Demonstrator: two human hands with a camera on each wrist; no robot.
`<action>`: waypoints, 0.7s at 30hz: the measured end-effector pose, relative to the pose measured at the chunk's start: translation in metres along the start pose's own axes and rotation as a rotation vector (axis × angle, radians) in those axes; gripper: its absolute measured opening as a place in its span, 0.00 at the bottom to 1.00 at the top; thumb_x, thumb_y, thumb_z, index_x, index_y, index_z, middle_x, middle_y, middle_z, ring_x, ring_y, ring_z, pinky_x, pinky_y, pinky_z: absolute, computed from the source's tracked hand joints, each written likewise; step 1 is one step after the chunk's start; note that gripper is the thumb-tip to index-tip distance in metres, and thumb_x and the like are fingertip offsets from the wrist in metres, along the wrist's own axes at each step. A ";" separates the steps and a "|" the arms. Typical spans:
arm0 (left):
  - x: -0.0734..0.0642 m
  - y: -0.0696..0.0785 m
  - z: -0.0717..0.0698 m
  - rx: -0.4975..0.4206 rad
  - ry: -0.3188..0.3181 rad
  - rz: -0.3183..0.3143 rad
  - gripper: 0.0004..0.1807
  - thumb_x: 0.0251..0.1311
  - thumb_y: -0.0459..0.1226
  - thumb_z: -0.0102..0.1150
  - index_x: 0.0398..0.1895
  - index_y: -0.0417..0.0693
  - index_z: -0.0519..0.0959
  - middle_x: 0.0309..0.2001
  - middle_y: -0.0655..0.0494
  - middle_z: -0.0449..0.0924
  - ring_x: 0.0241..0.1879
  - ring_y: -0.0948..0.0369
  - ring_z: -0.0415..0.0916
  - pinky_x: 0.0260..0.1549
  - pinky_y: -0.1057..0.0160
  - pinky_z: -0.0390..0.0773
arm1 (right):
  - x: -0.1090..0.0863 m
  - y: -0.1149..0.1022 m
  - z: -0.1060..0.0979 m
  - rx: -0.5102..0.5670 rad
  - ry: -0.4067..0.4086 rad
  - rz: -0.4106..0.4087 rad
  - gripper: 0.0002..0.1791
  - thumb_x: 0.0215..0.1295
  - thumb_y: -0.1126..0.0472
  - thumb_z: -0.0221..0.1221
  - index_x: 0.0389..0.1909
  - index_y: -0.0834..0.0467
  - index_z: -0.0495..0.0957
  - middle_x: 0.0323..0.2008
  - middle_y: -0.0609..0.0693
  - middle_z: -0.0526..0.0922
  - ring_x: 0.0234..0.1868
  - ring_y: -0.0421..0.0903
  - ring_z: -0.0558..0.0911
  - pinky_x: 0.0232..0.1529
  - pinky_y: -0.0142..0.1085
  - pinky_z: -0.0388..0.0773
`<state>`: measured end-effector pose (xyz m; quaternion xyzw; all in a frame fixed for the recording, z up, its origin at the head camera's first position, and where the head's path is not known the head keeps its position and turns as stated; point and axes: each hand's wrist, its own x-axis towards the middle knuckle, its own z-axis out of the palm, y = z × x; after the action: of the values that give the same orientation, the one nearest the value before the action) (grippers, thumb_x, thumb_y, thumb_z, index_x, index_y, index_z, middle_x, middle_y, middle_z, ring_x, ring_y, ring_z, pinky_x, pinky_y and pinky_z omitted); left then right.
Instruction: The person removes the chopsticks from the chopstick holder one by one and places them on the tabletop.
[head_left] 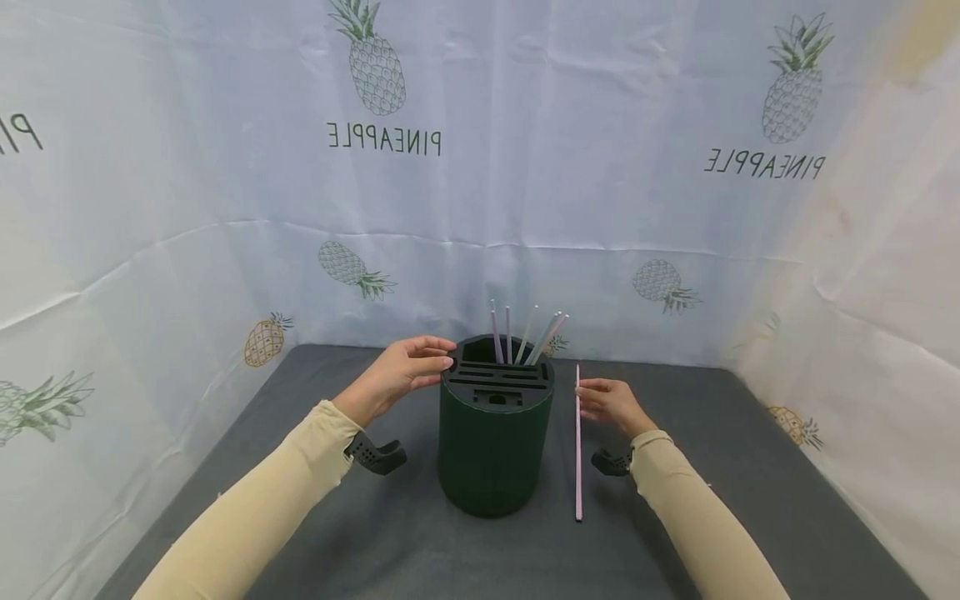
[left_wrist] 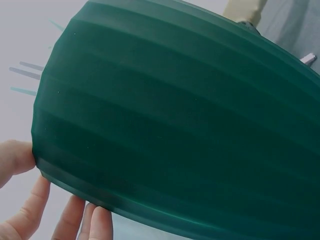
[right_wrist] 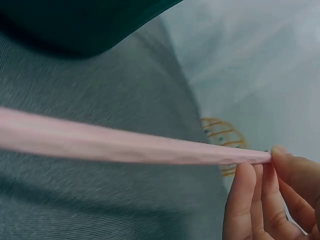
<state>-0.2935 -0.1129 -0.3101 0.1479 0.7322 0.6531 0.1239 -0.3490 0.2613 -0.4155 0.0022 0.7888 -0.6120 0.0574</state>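
Observation:
A dark green ribbed utensil holder [head_left: 491, 454] stands upright, its black slotted top [head_left: 495, 379] facing up. At its upper left rim is my left hand [head_left: 401, 371], the thumb over the edge and the fingers against the side, gripping it. The left wrist view shows those fingers [left_wrist: 30, 210] along the rim. To the right of the holder, my right hand [head_left: 611, 404] pinches a pink chopstick [head_left: 578, 458] near its upper end. The chopstick hangs almost vertical, apart from the holder. In the right wrist view, thumb and fingertips meet at its far end.
Several pastel chopsticks [head_left: 525, 342] lean in the holder's rear compartment. Dark grey cloth [head_left: 360, 533] covers the table. Pale curtains [head_left: 487, 192] printed with pineapples hang behind and along both sides. Black straps with a bulky part sit on both wrists.

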 end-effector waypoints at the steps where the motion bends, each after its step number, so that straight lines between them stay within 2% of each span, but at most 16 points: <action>1: 0.000 0.000 0.000 -0.001 0.000 0.000 0.23 0.66 0.37 0.58 0.63 0.42 0.70 0.64 0.45 0.67 0.63 0.50 0.67 0.65 0.48 0.69 | 0.001 0.003 0.002 0.001 -0.004 0.004 0.27 0.69 0.60 0.58 0.62 0.73 0.68 0.54 0.67 0.78 0.37 0.39 0.83 0.42 0.36 0.85; 6: 0.001 0.000 0.001 -0.002 -0.001 -0.003 0.23 0.66 0.36 0.58 0.63 0.42 0.70 0.64 0.44 0.67 0.64 0.49 0.67 0.65 0.49 0.69 | 0.004 0.015 0.009 0.014 0.005 0.055 0.24 0.68 0.62 0.59 0.59 0.73 0.70 0.52 0.66 0.79 0.37 0.40 0.84 0.41 0.36 0.85; 13: 0.001 0.001 0.003 -0.005 0.002 -0.006 0.23 0.67 0.35 0.57 0.63 0.41 0.70 0.64 0.44 0.67 0.64 0.49 0.67 0.65 0.49 0.69 | 0.009 0.029 0.014 -0.023 0.053 0.122 0.22 0.64 0.63 0.62 0.55 0.70 0.73 0.41 0.57 0.86 0.33 0.40 0.84 0.37 0.37 0.86; 21: -0.001 0.001 0.002 0.000 0.009 -0.006 0.23 0.67 0.35 0.57 0.63 0.41 0.70 0.63 0.44 0.67 0.64 0.49 0.67 0.65 0.49 0.69 | 0.012 0.030 0.021 -0.073 0.060 0.123 0.19 0.61 0.68 0.64 0.51 0.72 0.75 0.33 0.53 0.86 0.29 0.40 0.83 0.32 0.35 0.85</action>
<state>-0.2919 -0.1110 -0.3093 0.1429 0.7331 0.6535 0.1223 -0.3569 0.2480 -0.4505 0.0670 0.8103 -0.5778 0.0714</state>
